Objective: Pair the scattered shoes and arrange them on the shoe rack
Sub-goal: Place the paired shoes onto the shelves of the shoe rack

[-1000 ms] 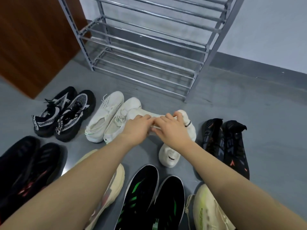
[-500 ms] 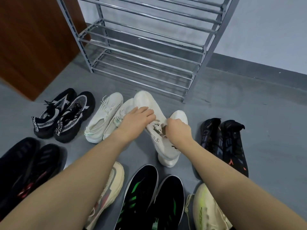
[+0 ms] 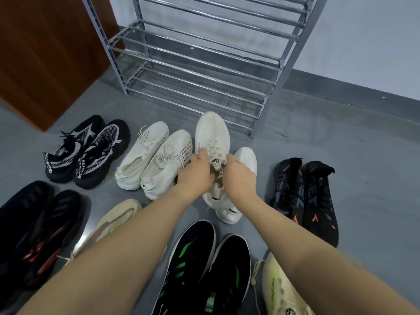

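Note:
A white sneaker [image 3: 212, 133] points its toe toward the grey metal shoe rack [image 3: 200, 71]. My left hand [image 3: 196, 173] grips its left side at the laces. My right hand [image 3: 238, 175] holds its right side and tongue. Its matching white sneaker [image 3: 246, 159] lies just right of it on the floor, heel [image 3: 229, 212] toward me, partly hidden under my right hand. The rack's shelves hold nothing.
Paired shoes lie around on the grey floor: black-and-white knit [image 3: 87, 153], white with green marks [image 3: 154, 158], black with orange marks [image 3: 305, 194], black with green [image 3: 204, 267], black with red [image 3: 34, 226]. Two cream sneakers [image 3: 113, 221] [image 3: 281, 289] lie apart. A brown wooden panel [image 3: 50, 55] stands left.
The white sneaker lay sideways across the floor a second ago; both hands have turned it so its toe points at the rack, beside its mate.

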Tool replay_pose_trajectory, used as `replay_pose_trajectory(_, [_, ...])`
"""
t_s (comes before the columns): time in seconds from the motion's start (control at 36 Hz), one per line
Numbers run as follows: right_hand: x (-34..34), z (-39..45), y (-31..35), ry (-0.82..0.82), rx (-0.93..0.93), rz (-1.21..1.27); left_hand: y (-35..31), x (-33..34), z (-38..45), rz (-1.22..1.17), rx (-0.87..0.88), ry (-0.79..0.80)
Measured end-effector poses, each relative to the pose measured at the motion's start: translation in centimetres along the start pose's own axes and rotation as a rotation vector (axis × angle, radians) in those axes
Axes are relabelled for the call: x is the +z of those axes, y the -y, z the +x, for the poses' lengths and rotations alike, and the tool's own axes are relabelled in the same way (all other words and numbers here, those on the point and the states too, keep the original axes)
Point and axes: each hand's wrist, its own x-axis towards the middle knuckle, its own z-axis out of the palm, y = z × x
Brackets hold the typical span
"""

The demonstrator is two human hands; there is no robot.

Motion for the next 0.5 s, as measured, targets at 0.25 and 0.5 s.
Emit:
replay_pose_trajectory(0.25, [1.5, 0.6, -1.7, -0.032, -0.011, 0.094, 1.6, -1.1, 0.9, -0.057, 0.123, -0.159])
replay_pose_trajectory(0.5, [3.9, -0.7, -5.8, 0.184, 0.012, 0.361, 4.1, 1.3, 1.8, -0.035, 0.19, -0.187])
